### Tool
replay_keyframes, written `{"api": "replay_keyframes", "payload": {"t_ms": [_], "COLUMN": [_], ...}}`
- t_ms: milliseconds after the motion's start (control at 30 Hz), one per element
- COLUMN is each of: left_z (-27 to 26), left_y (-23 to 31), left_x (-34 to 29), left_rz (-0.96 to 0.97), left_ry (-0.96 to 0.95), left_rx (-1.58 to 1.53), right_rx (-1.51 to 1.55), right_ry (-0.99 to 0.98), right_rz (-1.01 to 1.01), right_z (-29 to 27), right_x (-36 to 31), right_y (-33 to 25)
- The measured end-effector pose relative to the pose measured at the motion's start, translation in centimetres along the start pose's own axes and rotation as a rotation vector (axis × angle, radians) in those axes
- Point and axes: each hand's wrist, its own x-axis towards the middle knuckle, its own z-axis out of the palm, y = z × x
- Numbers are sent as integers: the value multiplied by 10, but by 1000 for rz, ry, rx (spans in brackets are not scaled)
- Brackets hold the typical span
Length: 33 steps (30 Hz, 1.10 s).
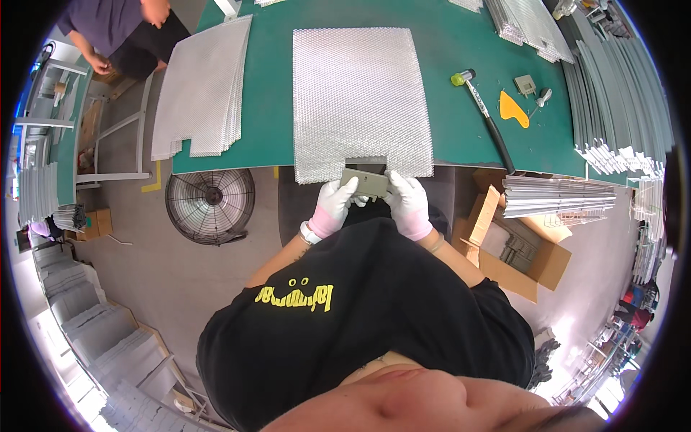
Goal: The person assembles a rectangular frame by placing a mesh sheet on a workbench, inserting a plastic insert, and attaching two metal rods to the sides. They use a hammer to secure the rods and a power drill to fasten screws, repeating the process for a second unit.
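My left hand (333,206) and my right hand (408,204), both in white gloves with pink cuffs, are closed on a small grey-beige rectangular plastic part (364,183). They grip it by its two ends, at the near edge of a silvery mesh sheet (360,101). This sheet lies flat on the green table and overhangs its front edge a little. A rectangular notch cut into the sheet's near edge is just beyond the part. Whether the part touches the sheet, I cannot tell.
On the green table (461,147) lie a stack of mesh sheets (205,86), a hammer (484,111), an orange scraper (513,109) and a small grey-beige part (525,86). A floor fan (211,207) and an open cardboard box (554,266) flank me. Another person (122,32) stands far left.
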Motion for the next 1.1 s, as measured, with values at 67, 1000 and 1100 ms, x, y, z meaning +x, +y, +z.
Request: {"api": "replay_keyframes", "payload": {"t_ms": [67, 1000, 1100], "left_z": [-2, 87, 90], "left_y": [-2, 78, 74], "left_x": [1, 85, 80], "left_rz": [16, 706, 660], "left_ry": [-3, -365, -297], "left_rx": [2, 1935, 1928], "right_rx": [-19, -174, -439], "right_ry": [20, 155, 16], "right_rz": [8, -434, -450], "right_z": [4, -35, -53], "right_x": [-3, -1, 15], "right_y": [-3, 11, 1]}}
